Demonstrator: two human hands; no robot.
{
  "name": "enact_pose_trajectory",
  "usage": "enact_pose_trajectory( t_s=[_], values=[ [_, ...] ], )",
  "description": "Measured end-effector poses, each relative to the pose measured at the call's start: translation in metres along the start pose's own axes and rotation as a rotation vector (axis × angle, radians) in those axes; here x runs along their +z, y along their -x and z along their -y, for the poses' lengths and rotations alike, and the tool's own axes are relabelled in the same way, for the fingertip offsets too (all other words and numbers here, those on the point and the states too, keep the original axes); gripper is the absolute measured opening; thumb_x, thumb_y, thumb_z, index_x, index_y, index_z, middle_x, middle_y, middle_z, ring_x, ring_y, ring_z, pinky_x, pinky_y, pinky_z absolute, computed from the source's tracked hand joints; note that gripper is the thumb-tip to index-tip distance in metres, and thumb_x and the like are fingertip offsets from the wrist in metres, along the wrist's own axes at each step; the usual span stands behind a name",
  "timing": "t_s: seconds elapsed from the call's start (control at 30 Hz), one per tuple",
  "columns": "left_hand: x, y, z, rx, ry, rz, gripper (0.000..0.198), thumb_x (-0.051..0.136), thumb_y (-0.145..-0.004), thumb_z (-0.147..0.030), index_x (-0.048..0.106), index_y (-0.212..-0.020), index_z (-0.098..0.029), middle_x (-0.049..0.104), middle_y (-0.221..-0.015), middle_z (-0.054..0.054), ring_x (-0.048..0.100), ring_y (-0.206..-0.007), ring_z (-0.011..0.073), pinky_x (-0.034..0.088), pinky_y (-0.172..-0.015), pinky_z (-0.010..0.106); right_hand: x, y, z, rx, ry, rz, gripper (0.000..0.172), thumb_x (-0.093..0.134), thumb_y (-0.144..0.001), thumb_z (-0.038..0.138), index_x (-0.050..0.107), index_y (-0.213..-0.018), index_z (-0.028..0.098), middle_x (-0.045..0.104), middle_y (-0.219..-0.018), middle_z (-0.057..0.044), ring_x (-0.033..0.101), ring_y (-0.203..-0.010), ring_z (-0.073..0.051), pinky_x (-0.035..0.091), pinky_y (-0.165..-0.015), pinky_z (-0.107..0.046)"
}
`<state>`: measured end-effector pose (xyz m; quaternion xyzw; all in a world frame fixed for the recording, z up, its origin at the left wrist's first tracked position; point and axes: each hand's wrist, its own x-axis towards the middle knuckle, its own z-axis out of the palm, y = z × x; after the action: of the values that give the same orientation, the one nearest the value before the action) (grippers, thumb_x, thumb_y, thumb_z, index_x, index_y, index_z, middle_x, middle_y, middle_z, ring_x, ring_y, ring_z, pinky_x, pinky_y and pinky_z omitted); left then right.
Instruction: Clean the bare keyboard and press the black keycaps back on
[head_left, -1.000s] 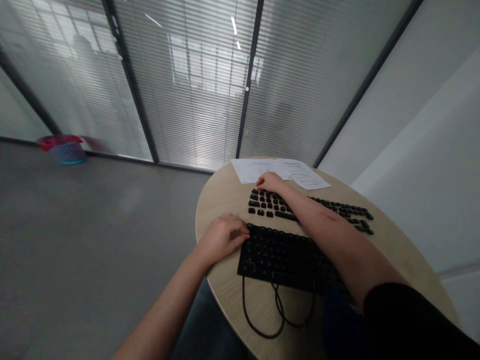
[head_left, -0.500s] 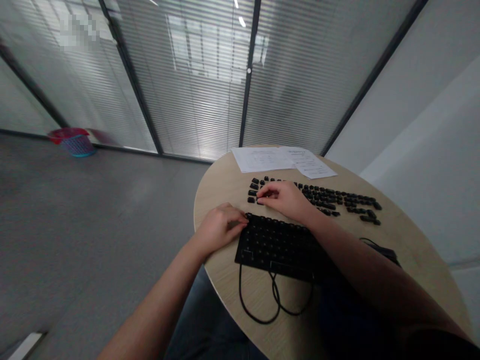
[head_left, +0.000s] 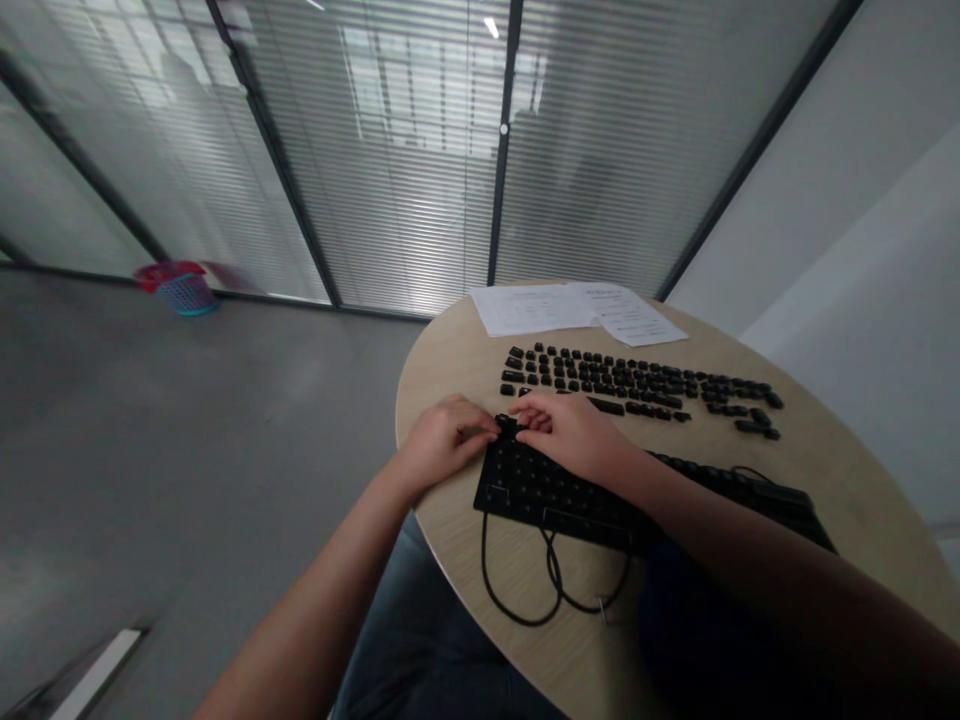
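A black keyboard point(head_left: 547, 490) with bare key sockets lies on a round wooden table point(head_left: 450, 540). Behind it, loose black keycaps point(head_left: 637, 385) are laid out in rows. My left hand point(head_left: 442, 440) rests on the keyboard's far left corner, fingers curled against it. My right hand point(head_left: 574, 430) is over the same corner, fingers pinched on a small black keycap point(head_left: 508, 425) pressed against the keyboard's top-left edge. My right forearm crosses over the keyboard and hides its middle.
The keyboard's black cable point(head_left: 551, 590) loops toward the table's near edge. Two printed paper sheets point(head_left: 570, 305) lie at the far edge. Glass partitions with blinds stand behind. A red and blue basket point(head_left: 180, 288) sits on the grey floor at left.
My right hand drew back from the keycap rows to the keyboard's top-left corner, carrying a keycap. My left hand stayed at that corner. The view shifted slightly.
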<state>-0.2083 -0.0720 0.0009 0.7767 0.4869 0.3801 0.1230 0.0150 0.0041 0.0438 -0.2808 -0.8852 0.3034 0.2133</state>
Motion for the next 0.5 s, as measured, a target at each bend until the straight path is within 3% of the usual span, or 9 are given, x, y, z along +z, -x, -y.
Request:
enact_pose_trajectory(
  t_s=[0.17, 0.5],
  values=[
    [-0.001, 0.001, 0.003, -0.054, 0.025, -0.046, 0.011, 0.069, -0.091, -0.024, 0.077, -0.098, -0.023, 0.077, -0.088, 0.003, 0.068, -0.078, 0.0164, 0.053, -0.072, 0.03, 0.005, 0.002, -0.001, 0.023, -0.034, -0.045, 0.035, 0.072, -0.081, 0.012, 0.075, -0.113, 0.025, 0.077, -0.093, -0.003, 0.072, -0.083, -0.019, 0.058, -0.079, -0.035],
    [-0.001, -0.001, 0.002, -0.023, 0.06, 0.036, 0.013, 0.065, -0.094, -0.028, 0.078, -0.096, -0.024, 0.08, -0.094, 0.003, 0.071, -0.089, 0.0169, 0.056, -0.085, 0.034, 0.009, 0.002, -0.012, 0.1, -0.126, -0.107, 0.032, 0.075, -0.081, 0.014, 0.075, -0.112, 0.021, 0.078, -0.093, -0.004, 0.071, -0.079, -0.017, 0.057, -0.076, -0.033]
  ],
)
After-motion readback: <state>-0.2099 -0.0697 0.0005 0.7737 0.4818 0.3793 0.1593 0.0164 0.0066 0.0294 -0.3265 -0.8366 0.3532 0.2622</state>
